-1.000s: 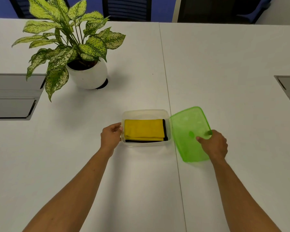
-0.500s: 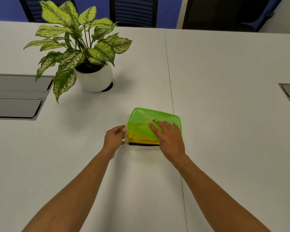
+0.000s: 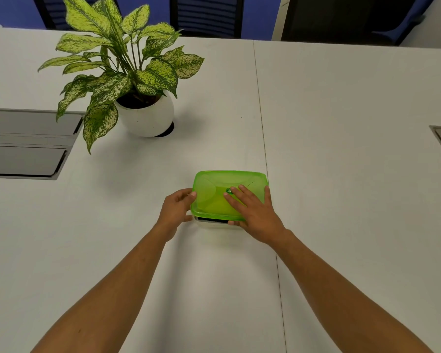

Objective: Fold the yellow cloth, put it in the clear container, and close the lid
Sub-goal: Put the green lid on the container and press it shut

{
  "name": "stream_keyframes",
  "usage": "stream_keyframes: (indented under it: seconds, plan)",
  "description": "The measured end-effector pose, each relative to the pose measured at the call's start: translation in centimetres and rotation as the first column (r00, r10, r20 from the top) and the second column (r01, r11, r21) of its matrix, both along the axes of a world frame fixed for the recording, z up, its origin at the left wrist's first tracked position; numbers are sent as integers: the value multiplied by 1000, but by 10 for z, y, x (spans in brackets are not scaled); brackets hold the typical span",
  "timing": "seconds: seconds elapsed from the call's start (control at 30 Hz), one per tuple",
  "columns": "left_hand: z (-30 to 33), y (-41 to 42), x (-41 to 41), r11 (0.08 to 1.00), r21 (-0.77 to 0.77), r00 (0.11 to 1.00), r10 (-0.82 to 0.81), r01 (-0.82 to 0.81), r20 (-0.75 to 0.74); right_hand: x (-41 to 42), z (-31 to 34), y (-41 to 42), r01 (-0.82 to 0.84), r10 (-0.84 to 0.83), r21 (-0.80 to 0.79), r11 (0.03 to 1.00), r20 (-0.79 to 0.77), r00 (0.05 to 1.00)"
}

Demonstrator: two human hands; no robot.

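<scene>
Head view: clear container (image 3: 214, 223) at table (image 3: 341, 149) centre, green lid (image 3: 214, 197) on top, contents mostly hidden, yellow cloth indiscernible; right hand (image 3: 252, 212) spread flat on lid, left hand (image 3: 176, 210) cupping its 9 o'clock edge.

white table (image 3: 341, 123): potted plant (image 3: 143, 113), lidded container (image 3: 214, 224)

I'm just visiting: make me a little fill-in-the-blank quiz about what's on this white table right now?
1. The translucent lid on the clear plastic container is coloured ____.
2. The right hand lies flat on top of the ____.
3. The left hand touches the lid's ____ edge.
4. The leafy potted plant stands in a round ____ pot.

Missing words: green; lid; left; white
</scene>
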State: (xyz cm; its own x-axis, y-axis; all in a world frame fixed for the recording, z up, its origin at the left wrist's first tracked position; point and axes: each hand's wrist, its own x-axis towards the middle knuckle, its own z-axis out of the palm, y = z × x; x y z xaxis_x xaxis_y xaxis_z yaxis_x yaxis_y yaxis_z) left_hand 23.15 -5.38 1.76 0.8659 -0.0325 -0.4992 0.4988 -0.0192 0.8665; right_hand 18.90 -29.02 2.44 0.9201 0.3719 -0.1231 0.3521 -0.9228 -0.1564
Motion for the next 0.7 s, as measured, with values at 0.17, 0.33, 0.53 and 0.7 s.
stream_keyframes:
  seconds: [0.17,0.33,0.53,0.7]
  plan:
    - [-1,-2,-2,1000,9,999,-25,25,33,1,0,-8,-3,4,42,999,-40,999]
    - [-7,-6,-4,998,53,998,-32,30,47,-5,0,-15,-5,7,29,1000,-66,998]
    - [-12,-4,-7,994,104,999,-23,18,44,-22,-3,-12,383,-379,138,913,-61,924]
    - [-10,-5,-7,990,137,998,-32,23,61,-41,-8,-5,710,-604,438,551,-377,702]
